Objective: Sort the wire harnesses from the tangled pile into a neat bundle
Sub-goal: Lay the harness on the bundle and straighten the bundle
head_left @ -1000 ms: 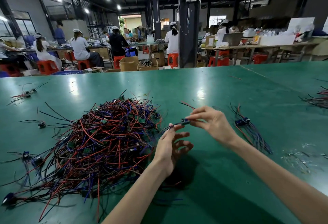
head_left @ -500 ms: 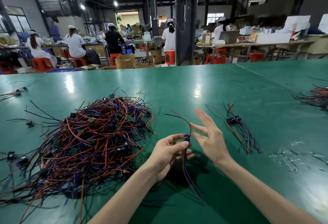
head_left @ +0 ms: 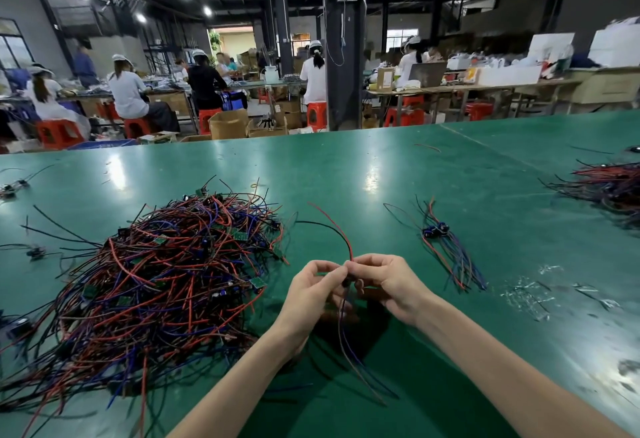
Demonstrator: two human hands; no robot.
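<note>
Presently, at far left, the tangled pile [head_left: 166, 281] of red, blue and black leads lies on the green bench [head_left: 346, 167], its fringe close to the left forearm. Left hand [head_left: 311, 292] and right hand [head_left: 388, 285] meet fingertip to fingertip, both pinching one wire harness [head_left: 345, 282] at its dark connector. Its leads arc upward and trail down toward the person.

Risks noted: the trailing leads could snag the pile's edge and drag strands out if swung sideways, and a loose pinch could drop the piece into the tangle. Right of the hands, well apart, lies the neat bundle [head_left: 446, 250]; careless placement would cross its leads. A second heap [head_left: 609, 188] sits far right, so mixing is possible.
</note>
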